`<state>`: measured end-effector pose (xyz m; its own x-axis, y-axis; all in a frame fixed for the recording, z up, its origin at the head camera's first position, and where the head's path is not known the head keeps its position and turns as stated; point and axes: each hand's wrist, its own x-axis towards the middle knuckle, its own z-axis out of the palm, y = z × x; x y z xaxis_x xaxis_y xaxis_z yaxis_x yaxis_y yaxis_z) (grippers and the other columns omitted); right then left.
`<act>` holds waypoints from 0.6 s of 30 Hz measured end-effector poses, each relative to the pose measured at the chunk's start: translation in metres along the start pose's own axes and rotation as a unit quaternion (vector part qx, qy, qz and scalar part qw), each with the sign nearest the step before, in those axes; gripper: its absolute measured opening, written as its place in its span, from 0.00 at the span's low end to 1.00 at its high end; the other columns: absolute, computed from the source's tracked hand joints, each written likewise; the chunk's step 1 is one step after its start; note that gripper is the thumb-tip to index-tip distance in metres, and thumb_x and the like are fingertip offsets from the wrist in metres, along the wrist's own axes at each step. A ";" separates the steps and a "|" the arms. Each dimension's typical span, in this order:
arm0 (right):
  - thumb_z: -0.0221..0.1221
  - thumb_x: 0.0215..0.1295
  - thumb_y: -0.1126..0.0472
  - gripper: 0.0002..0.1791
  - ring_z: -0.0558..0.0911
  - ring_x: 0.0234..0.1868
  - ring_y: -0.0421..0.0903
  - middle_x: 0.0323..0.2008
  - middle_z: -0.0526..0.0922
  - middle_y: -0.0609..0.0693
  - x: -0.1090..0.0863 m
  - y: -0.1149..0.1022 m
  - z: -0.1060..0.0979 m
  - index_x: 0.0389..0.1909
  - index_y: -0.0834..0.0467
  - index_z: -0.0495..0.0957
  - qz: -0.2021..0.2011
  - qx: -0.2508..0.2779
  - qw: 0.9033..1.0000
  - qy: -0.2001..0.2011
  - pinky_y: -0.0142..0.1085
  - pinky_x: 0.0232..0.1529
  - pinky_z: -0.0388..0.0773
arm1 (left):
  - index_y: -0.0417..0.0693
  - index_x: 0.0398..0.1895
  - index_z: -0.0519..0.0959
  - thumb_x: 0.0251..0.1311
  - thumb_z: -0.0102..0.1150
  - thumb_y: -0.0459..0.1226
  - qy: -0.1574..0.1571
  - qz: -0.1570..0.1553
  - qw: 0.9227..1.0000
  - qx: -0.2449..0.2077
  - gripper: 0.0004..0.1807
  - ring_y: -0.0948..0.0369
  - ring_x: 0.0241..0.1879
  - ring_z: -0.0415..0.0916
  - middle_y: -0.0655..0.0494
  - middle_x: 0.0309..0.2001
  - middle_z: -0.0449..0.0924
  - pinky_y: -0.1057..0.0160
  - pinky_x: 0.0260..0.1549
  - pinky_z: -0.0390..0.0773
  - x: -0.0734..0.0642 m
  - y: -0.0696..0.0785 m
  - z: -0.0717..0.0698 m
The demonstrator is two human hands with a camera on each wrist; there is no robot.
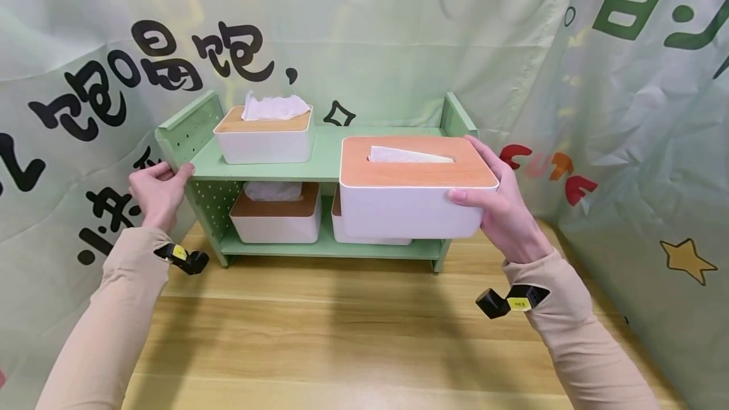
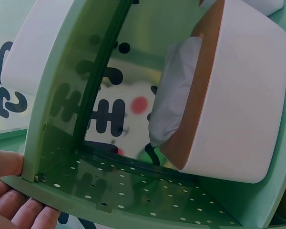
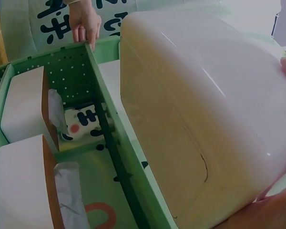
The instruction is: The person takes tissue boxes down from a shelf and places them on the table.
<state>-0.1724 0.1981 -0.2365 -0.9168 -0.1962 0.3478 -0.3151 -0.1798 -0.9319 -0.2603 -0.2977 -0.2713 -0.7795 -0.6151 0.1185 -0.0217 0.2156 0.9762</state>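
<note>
My right hand [image 1: 507,207] holds a white tissue box [image 1: 410,211] with a wood-toned lid by its right end, thumb on the front. The box is in the air before the right part of a green two-tier shelf [image 1: 327,150]; a folded tissue shows in its slot. In the right wrist view the box's underside [image 3: 181,143] faces the camera. At the shelf's left side, my left hand [image 1: 161,192] grips the edge where panel and upper board meet, and its thumb and fingers [image 2: 26,212] show in the left wrist view.
A similar tissue box [image 1: 264,147] stands on the upper tier at left, another [image 1: 276,229] below it. A third [image 1: 337,223] on the lower tier is mostly hidden behind the held box. The shelf stands on a wooden table [image 1: 342,334] before a printed cloth [image 1: 364,68].
</note>
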 end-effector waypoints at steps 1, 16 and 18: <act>0.55 0.57 0.75 0.43 0.64 0.64 0.53 0.64 0.67 0.51 -0.002 0.001 -0.002 0.75 0.51 0.57 0.000 0.000 1.000 0.000 0.40 0.54 0.76 | 0.44 0.64 0.77 0.60 0.68 0.40 0.001 0.002 1.000 0.002 0.28 0.82 0.24 0.74 0.87 0.15 0.71 0.83 0.29 0.73 0.000 0.000 0.000; 0.56 0.56 0.75 0.48 0.66 0.63 0.54 0.65 0.66 0.51 -0.026 0.025 -0.024 0.79 0.53 0.51 0.016 -0.012 1.000 0.003 0.38 0.50 0.81 | 0.43 0.63 0.78 0.59 0.67 0.40 0.008 0.007 1.000 0.009 0.28 0.83 0.23 0.73 0.88 0.14 0.71 0.83 0.28 0.72 0.001 0.000 0.000; 0.55 0.56 0.75 0.48 0.67 0.62 0.53 0.65 0.66 0.51 -0.029 0.029 -0.026 0.79 0.53 0.51 0.015 -0.015 1.000 0.003 0.39 0.49 0.81 | 0.43 0.63 0.78 0.59 0.67 0.40 0.007 0.006 1.000 0.008 0.28 0.83 0.23 0.73 0.88 0.14 0.71 0.83 0.28 0.72 0.001 0.000 0.000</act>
<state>-0.1616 0.2241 -0.2760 -0.9275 -0.1957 0.3184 -0.2939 -0.1444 -0.9449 -0.2608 -0.2982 -0.2717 -0.7707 -0.6233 0.1323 -0.0232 0.2349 0.9717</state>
